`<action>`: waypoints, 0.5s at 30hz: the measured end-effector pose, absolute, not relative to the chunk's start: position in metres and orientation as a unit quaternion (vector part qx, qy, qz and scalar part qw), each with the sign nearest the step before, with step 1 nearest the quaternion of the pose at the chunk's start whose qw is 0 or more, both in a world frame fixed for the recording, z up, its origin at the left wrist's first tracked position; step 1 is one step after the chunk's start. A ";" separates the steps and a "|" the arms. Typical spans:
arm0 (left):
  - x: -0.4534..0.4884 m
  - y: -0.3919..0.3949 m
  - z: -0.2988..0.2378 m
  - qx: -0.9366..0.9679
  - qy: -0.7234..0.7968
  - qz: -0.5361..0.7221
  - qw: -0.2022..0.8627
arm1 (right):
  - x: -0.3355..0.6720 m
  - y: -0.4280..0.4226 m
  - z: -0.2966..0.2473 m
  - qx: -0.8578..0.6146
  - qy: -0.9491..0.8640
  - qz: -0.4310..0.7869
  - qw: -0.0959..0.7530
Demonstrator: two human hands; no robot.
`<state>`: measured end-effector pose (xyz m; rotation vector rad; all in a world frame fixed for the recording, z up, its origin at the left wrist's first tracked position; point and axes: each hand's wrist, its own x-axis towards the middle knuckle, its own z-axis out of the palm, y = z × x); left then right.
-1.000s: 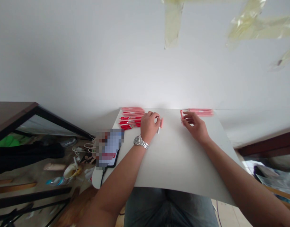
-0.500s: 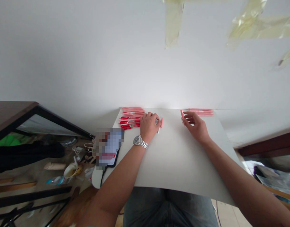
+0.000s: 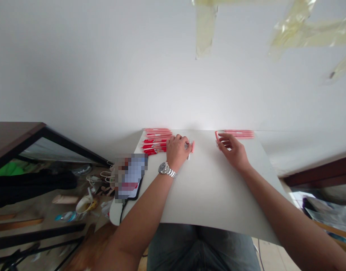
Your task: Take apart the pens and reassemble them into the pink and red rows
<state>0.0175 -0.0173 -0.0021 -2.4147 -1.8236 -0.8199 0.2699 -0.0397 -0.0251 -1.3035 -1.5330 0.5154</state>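
- While resting on the white board (image 3: 212,195), the left hand (image 3: 177,151) pinches a pink pen (image 3: 192,146) near its far edge, mostly hidden.
- The right hand (image 3: 235,152) grips a half-covered pink piece (image 3: 217,135) there.

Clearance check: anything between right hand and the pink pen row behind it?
Nothing visible. The right hand, holding a pink piece, sits in front of the pink pen row; only bare white board lies between. The left hand holds a pink pen well aside.

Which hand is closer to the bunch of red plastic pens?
Left. The left hand lies right beside the red plastic pens; the right hand is farther off, next to the pale pink pens.
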 end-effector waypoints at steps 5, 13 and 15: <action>0.018 -0.018 -0.002 -0.769 -0.582 -0.266 0.006 | 0.269 -0.041 -0.023 -0.539 -0.637 0.216 0.507; 0.017 -0.018 -0.001 -0.764 -0.593 -0.255 0.014 | 0.269 -0.040 -0.024 -0.539 -0.639 0.205 0.508; 0.017 -0.018 -0.001 -0.762 -0.596 -0.254 0.016 | 0.269 -0.040 -0.024 -0.538 -0.640 0.205 0.509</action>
